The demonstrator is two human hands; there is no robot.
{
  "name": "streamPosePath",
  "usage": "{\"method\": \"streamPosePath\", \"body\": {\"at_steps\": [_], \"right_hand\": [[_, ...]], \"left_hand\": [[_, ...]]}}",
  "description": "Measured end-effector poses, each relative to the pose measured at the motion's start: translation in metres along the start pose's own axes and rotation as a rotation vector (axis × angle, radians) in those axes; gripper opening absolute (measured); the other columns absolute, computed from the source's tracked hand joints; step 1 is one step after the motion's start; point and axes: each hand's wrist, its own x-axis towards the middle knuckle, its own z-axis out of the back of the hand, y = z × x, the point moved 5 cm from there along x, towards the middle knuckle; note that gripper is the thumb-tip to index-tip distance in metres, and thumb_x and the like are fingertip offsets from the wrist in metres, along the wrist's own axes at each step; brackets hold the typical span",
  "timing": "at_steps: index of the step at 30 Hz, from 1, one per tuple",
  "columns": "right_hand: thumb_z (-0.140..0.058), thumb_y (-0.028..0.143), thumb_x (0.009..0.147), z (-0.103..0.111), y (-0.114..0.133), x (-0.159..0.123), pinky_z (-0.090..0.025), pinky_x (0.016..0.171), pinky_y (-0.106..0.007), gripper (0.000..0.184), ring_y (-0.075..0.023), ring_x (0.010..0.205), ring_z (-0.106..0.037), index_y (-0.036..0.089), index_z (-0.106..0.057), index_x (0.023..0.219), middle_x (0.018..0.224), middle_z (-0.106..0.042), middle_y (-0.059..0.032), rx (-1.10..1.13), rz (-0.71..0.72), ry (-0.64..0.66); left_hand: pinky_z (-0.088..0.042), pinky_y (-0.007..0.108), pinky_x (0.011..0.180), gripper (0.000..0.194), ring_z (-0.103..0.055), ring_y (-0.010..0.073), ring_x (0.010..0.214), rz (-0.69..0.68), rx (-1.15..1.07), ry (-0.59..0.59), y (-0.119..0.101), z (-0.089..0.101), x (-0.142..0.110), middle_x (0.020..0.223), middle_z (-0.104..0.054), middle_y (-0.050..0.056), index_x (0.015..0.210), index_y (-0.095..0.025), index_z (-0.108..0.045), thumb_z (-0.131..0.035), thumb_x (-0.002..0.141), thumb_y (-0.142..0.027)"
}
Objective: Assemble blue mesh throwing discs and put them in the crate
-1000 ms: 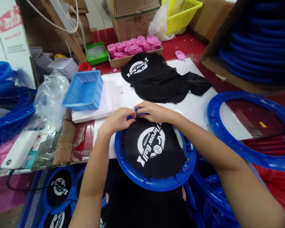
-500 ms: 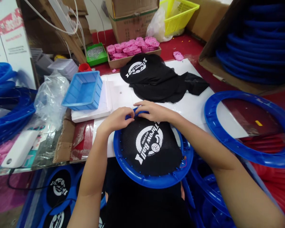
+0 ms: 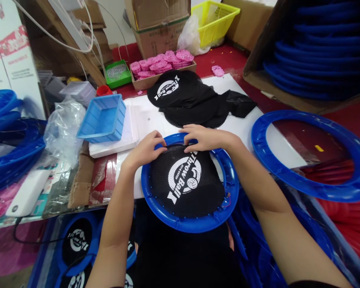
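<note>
Spread wider apart: left hand (image 3: 151, 147) pinching black mesh's (image 3: 159, 172) far edge, right hand (image 3: 205, 137) curled there, grip unclear | perhaps keeping it taut | blue ring (image 3: 186, 225) — overhanging counter's (image 3: 204, 62) near edge

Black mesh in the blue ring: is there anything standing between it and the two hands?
Nothing visible stands between. The left hand and right hand both have fingers at the far edge of the mesh.
</note>
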Motion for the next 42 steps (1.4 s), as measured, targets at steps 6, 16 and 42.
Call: {"method": "streamPosePath", "body": {"at_steps": [6, 16, 42], "right_hand": [[-0.074, 0.056, 0.088, 0.008, -0.009, -0.006, -0.042, 0.121, -0.057, 0.034, -0.0421, 0.147, -0.048, 0.022, -0.076, 0.086, 0.154, -0.061, -0.0105, 0.034, -0.007, 0.04], [-0.067, 0.054, 0.09, 0.03, -0.017, -0.014, -0.05, 0.109, -0.046, 0.031, -0.0353, 0.134, -0.064, 0.024, -0.076, 0.09, 0.146, -0.07, -0.0064, 0.208, -0.054, 0.005], [-0.067, 0.05, 0.089, 0.03, -0.037, -0.014, -0.048, 0.107, -0.042, 0.031, -0.0308, 0.127, -0.066, 0.021, -0.073, 0.082, 0.148, -0.068, -0.0053, 0.277, -0.04, 0.057]], "left_hand": [[-0.055, 0.036, 0.087, 0.013, -0.067, 0.0198, 0.091, 0.122, -0.133, -0.021, 0.009, 0.002, 0.002, 0.096, -0.076, 0.004, 0.092, -0.022, -0.074, -0.062, 0.094, -0.026], [-0.055, 0.037, 0.089, 0.017, -0.071, 0.0217, 0.094, 0.241, -0.243, -0.083, 0.022, -0.003, 0.011, 0.096, -0.082, 0.005, 0.089, -0.021, -0.077, -0.064, 0.091, -0.032], [-0.055, 0.035, 0.087, 0.015, -0.071, 0.019, 0.089, 0.136, -0.338, -0.063, 0.031, -0.006, 0.025, 0.094, -0.081, 0.005, 0.091, -0.02, -0.08, -0.069, 0.086, -0.029]]}}
